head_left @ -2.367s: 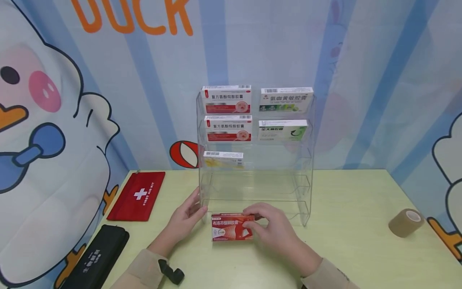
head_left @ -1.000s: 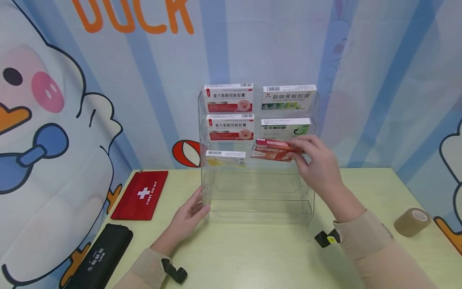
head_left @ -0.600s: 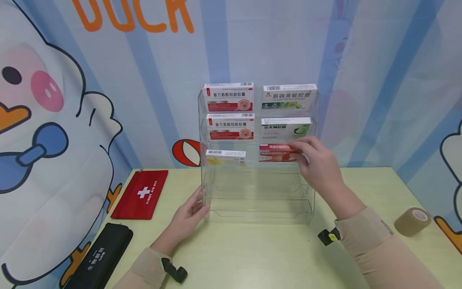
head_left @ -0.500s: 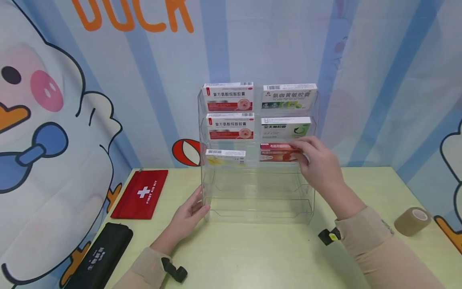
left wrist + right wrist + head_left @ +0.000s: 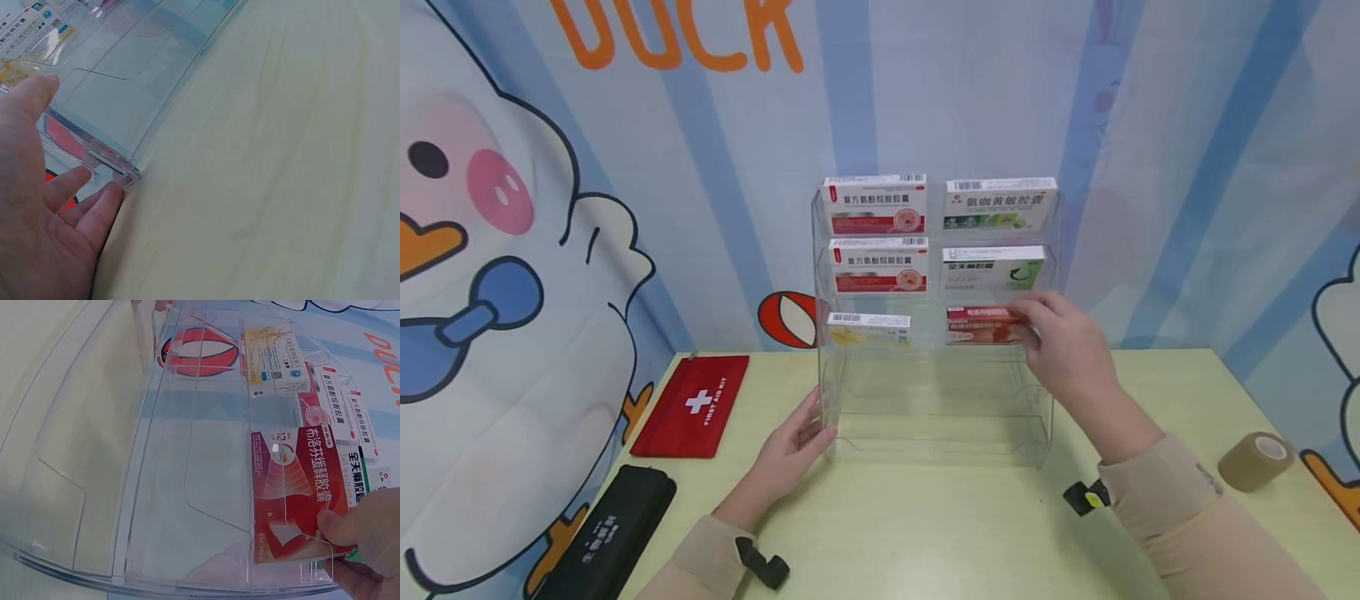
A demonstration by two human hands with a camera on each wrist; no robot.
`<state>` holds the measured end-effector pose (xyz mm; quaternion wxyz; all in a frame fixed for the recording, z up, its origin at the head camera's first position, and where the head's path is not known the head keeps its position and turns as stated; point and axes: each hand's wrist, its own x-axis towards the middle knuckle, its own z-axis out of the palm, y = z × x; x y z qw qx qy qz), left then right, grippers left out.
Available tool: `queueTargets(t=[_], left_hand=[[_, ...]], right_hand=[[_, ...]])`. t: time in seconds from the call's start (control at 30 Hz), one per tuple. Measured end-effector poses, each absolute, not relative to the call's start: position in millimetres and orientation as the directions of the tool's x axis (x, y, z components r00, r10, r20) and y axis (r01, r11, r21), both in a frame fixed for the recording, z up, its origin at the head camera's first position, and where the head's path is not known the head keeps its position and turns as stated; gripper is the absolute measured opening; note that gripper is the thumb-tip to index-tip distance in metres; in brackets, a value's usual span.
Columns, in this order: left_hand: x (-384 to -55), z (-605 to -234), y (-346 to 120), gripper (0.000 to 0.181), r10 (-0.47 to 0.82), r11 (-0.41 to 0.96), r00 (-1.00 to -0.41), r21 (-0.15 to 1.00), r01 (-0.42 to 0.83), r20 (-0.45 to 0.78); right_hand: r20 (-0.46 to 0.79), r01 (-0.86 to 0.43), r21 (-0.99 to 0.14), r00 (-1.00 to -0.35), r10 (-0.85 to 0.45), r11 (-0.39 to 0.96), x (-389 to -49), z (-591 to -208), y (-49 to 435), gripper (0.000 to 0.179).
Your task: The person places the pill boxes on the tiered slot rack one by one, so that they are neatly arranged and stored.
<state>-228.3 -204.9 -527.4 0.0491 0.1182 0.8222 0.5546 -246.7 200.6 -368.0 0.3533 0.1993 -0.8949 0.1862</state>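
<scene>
In the head view my right hand [image 5: 1070, 357] pinches the right end of a red medicine box [image 5: 977, 327], thumb in front and fingers behind. The box stands in the third tier of a clear acrylic display rack [image 5: 936, 427], on the right side. The right wrist view shows the red box [image 5: 297, 481] behind the tier's clear front lip. My left hand [image 5: 784, 454] holds the rack's lower left side; in the left wrist view its thumb [image 5: 37, 94] lies by the front edge and the fingers reach round behind. A yellow-and-white medicine box [image 5: 868, 328] shares the third tier.
Two red-and-white boxes [image 5: 878, 265] fill the upper left tiers, with a green-and-white box [image 5: 992, 268] and another white box [image 5: 1000, 204] on the right. A red first aid pouch [image 5: 688, 408] and black case [image 5: 606, 529] lie left; a tan tape roll [image 5: 1255, 461] stands right.
My right hand has carried the red box from low in front of the rack up into the third tier, then slightly right and down. My left hand has stayed at the rack's side.
</scene>
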Motion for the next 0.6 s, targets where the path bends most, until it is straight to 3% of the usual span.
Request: queueTargets(t=[0.6], left_hand=[[-226.4,-527.9,-204.5,0.078,0.239,0.347,-0.969,0.926,0.148,0.065]], right_hand=[[0.750,-0.480,-0.139,-0.623,-0.224,0.866,-237.6,-376.6,193.1,0.029]])
